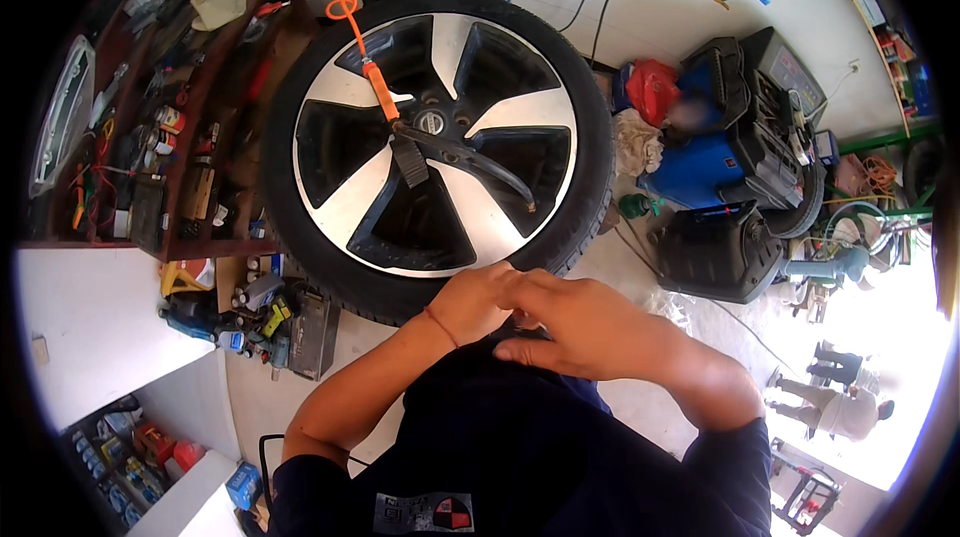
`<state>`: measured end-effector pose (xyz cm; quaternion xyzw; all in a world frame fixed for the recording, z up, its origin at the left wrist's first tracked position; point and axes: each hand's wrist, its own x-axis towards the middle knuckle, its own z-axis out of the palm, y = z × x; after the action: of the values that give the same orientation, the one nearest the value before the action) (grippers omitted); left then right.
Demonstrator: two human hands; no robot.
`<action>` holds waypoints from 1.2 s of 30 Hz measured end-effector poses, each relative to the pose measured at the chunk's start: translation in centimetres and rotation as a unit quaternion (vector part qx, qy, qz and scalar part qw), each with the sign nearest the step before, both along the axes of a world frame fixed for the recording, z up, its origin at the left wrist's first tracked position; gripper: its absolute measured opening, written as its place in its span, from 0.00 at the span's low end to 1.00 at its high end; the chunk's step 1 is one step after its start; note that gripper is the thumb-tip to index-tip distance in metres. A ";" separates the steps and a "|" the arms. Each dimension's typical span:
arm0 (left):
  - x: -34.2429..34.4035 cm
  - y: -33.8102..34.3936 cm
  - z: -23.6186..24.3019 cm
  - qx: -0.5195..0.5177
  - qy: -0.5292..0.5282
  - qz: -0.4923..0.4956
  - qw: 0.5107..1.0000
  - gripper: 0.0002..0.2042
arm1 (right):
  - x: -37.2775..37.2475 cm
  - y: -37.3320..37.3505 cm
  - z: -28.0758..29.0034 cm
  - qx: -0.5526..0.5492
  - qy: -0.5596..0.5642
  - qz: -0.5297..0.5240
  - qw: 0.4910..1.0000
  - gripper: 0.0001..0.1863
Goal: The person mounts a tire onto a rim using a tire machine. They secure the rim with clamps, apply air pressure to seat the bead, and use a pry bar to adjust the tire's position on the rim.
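Observation:
My left hand (472, 303) and my right hand (566, 325) meet in front of my body, at the near edge of a car wheel (530, 222). The right fingers are curled over the left ones, its thumb pointing left. Most left fingers are hidden, and whatever may lie between the hands cannot be made out. The wheel lies face up, with a black tyre and a silver and black rim. Across its hub rest a dark brush (411, 161) with a curved handle and an orange-handled tool (380, 92) ending in an orange loop.
Cluttered shelves (190, 137) stand on the left, with bottles and tools (270, 322) on the floor below. To the right are a blue and black machine (705, 162) and a black case (720, 252). A cable crosses the floor. Two people (845, 402) stand far right.

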<state>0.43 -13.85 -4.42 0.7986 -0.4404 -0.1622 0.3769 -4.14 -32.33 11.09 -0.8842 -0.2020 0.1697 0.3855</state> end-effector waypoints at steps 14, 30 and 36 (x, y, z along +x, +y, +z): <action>-1.1 -4.0 -2.4 -0.290 0.346 0.437 0.778 0.04 | 10.4 -7.7 -16.0 -0.113 -0.184 0.030 0.976 0.16; 4.7 -9.9 -6.9 -0.053 -0.084 0.373 0.922 0.03 | 15.0 -15.2 -12.7 -0.176 -0.282 -0.200 0.921 0.31; 4.3 -9.6 -6.4 0.006 -0.116 0.359 0.926 0.03 | 12.5 -14.3 -11.3 0.125 -0.164 -0.214 0.955 0.18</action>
<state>4.69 -23.46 -10.86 0.9188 -0.1641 0.0748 0.3512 8.37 -46.63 -0.22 -0.8670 -0.0880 -0.0906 0.4821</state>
